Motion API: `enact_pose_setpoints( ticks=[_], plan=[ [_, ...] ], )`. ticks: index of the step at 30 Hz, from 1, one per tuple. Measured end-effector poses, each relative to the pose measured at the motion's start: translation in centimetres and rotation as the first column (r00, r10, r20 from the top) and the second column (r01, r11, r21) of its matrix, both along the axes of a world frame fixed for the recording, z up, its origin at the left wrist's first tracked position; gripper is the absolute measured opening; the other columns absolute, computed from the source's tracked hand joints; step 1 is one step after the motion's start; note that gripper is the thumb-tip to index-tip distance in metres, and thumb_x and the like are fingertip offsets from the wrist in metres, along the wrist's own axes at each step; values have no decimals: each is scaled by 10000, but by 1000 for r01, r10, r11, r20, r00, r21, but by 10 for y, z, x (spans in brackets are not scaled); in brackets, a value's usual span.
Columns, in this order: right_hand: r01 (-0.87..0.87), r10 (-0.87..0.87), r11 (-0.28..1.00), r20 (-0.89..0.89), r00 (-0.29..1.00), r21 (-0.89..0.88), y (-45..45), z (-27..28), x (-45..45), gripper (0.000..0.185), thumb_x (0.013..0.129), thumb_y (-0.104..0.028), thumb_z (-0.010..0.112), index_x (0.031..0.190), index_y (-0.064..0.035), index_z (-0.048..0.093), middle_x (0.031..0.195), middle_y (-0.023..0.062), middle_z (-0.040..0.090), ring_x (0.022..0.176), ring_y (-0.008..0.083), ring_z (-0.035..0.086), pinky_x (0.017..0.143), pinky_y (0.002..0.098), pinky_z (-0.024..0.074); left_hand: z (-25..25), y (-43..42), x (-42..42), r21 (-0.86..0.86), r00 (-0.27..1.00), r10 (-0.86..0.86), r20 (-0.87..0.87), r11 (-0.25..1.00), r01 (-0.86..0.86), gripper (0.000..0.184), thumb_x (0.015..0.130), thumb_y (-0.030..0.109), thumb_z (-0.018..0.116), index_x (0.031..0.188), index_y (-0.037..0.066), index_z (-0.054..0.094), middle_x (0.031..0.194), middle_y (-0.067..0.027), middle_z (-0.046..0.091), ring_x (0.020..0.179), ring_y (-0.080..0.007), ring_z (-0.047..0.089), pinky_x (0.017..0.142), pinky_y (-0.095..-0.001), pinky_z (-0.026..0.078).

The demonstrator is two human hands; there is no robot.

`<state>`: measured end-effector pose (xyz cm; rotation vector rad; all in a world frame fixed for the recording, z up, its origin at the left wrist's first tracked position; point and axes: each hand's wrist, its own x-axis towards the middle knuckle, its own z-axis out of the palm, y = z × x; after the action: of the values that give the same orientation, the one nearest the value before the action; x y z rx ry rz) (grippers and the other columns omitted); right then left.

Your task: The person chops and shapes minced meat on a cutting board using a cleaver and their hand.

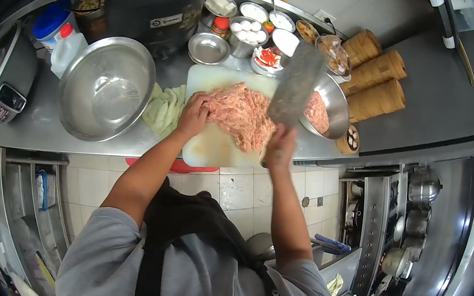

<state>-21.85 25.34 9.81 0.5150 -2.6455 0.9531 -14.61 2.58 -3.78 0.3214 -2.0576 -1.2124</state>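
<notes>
A mound of pink minced meat (242, 113) lies spread across a white cutting board (213, 150). At the mound's left edge rests my left hand (195, 114), fingers laid against the meat rather than wrapped round anything. My right hand (280, 147) is closed round the handle of a large cleaver (297, 84), smeared a little by motion. Its wide blade is raised to the right of the mound and hides part of the board's right side. Behind the blade, a steel bowl (340, 110) holds more minced meat (317, 113).
A large steel bowl (106, 89) and a green cloth (165, 108) sit left of the board. Behind stand a black cooker (152, 18), a pot of eggs (245, 46) and several small containers. Bamboo steamers (374, 73) line the right. A shelf with pots (416, 221) is further right.
</notes>
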Motion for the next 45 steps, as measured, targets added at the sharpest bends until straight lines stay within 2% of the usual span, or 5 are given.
enact_pose_setpoints(
  ticks=[5, 27, 38, 41, 45],
  plan=[
    [-261, 123, 941, 498, 858, 216, 26, 31, 0, 221, 930, -194, 544, 932, 15, 616, 911, 280, 644, 904, 428, 631, 759, 440, 487, 0, 0, -1, -16, 1000, -2, -4, 1000, 2, 183, 920, 89, 500, 1070, 14, 573, 1192, -171, 572, 1113, -362, 550, 954, -403, 444],
    [-252, 142, 915, 332, 933, 315, -5, -16, -3, 168, 970, -165, 502, 952, 0, 525, 849, 311, 628, 819, 470, 630, 664, 521, 459, -6, 1, -5, -20, 1000, 5, 11, 1000, -5, 179, 944, 115, 481, 1056, 14, 575, 1173, -164, 581, 1095, -355, 562, 934, -392, 454],
    [-60, 87, 956, 79, 993, -288, -16, 66, 4, 216, 980, -199, 498, 981, 11, 551, 911, 303, 636, 863, 494, 614, 735, 510, 471, 6, 3, 1, 30, 1000, -13, 27, 999, 12, 184, 940, 112, 481, 1067, 20, 577, 1187, -174, 578, 1107, -357, 560, 955, -392, 443],
    [-205, 73, 918, 365, 928, 339, 9, -36, -14, 295, 992, -265, 457, 1048, -2, 576, 937, 299, 646, 923, 472, 623, 802, 512, 485, -4, 0, -3, 1, 999, 0, 36, 1000, 0, 189, 939, 115, 482, 1070, 18, 578, 1192, -173, 578, 1117, -355, 555, 960, -390, 438],
    [-270, 119, 915, 438, 891, 301, 32, 36, -4, 295, 991, -257, 451, 1032, -1, 590, 942, 296, 650, 922, 471, 626, 812, 505, 490, -13, 0, -2, -32, 1000, 9, 24, 999, -8, 195, 940, 120, 478, 1075, 18, 575, 1191, -171, 579, 1116, -355, 554, 961, -394, 436]
  ],
)
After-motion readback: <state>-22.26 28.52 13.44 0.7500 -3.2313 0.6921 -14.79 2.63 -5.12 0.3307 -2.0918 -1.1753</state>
